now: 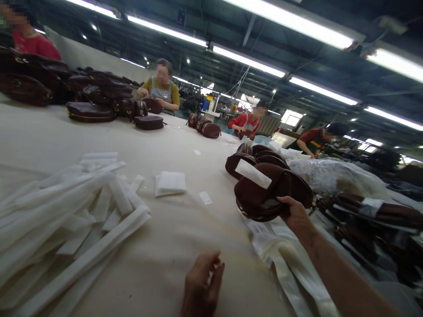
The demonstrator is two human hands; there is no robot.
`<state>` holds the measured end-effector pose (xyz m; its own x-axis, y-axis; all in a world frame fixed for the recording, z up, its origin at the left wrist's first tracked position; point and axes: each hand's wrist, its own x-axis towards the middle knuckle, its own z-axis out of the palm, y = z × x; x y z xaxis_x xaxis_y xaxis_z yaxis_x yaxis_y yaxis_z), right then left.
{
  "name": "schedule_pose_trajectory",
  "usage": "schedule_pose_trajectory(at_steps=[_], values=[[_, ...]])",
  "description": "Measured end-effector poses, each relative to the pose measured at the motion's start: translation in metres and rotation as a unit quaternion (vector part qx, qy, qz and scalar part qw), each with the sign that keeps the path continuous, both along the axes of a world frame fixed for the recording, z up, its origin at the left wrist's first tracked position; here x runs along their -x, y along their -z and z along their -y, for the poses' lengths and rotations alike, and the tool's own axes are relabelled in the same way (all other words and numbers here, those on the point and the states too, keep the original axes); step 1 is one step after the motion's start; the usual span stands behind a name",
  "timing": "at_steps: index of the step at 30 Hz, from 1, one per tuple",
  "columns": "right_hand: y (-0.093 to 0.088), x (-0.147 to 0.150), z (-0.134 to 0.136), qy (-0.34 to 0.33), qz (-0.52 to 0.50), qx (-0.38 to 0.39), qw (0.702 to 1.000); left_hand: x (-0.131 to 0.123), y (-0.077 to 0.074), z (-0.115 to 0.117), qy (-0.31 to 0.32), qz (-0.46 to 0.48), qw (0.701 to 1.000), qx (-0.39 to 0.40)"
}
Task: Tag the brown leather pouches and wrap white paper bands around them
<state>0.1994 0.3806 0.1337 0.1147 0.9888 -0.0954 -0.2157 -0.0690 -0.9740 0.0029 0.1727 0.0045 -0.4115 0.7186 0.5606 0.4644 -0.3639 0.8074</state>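
Stretched over the white table (178,145) from near right. Bordered by white strips (66,197) at near left, clear plastic (337,174) at right. Gripping a brown bag (254,196) right of centre with the right hand (295,215), thumb uppermost. With left hand (201,284) released, loosely curled at near centre.

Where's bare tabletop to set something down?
Bare white tabletop: between long white strips and the left hand; between the folded white sheet and far brown leathery bags. Crowded: right side, with more brown bags and crumpled clear plastic.
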Motion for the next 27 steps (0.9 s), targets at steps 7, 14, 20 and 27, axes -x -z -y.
schedule_pose_trajectory(at_steps=[7, 14, 20, 27], values=[[-0.067, 0.0, 0.124, -0.238, 0.101, 0.047, 0.965, 0.09, -0.092, 0.019, -0.228, 0.179, 0.955, -0.067], [-0.047, 0.02, 0.207, -0.565, 0.257, 0.141, 0.771, 0.06, -0.172, 0.116, 0.129, -0.133, 0.982, 0.034], [-0.032, 0.044, 0.223, -0.596, 0.346, 0.049, 0.723, 0.043, -0.152, 0.139, 0.306, -0.217, 0.873, 0.311], [-0.034, 0.015, 0.27, -0.441, 0.447, -0.296, 0.72, 0.036, -0.132, 0.156, 0.264, -0.205, 0.905, 0.263]])
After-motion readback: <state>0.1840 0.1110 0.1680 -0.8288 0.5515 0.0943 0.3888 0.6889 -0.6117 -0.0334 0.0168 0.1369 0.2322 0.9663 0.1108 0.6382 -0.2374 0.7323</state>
